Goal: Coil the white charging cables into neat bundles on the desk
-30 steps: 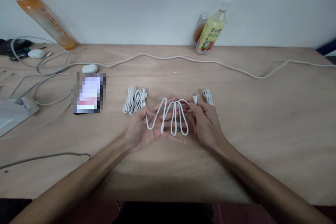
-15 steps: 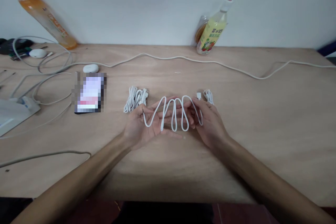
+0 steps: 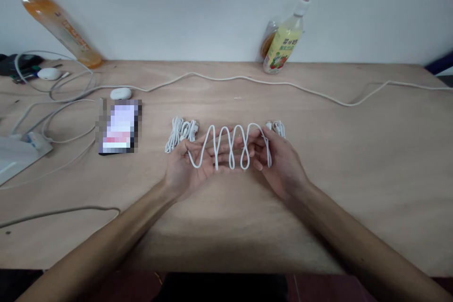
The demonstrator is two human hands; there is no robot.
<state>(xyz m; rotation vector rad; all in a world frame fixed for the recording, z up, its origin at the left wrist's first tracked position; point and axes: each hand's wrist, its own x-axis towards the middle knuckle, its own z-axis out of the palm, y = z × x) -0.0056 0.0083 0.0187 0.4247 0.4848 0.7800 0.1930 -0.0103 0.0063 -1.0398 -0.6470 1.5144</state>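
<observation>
Holding the white cable [image 3: 232, 168] in both hands, you are stretching its wavy loops over your fingers, to the right of the phone [image 3: 120, 127]. Your left hand [image 3: 186, 170] is facing palm up, and its thumb is pinching one end of the cable. Your right hand [image 3: 283, 165] is pinching the cable near its other end, with a loop hanging by its fingers. Both grips are closing on the cable.

The wooden table [image 3: 354, 160] is lying flat and light brown under everything. One white bundle [image 3: 175, 136] is resting to the right of the phone, just past your left hand, and a smaller bundle [image 3: 279, 128] is sitting farther right. A small white case [image 3: 121, 94] is sitting just behind the phone. A long cord [image 3: 241, 77] is snaking across the table behind the phone. Farther back, the orange bottle [image 3: 67, 33] is standing to the phone's left and the yellow bottle [image 3: 285, 42] well to its right. Behind them, the pale wall [image 3: 177, 9] is rising, showing a tiny dark spot. Dark red floor [image 3: 134, 288] is peeking out below the table's front edge.
</observation>
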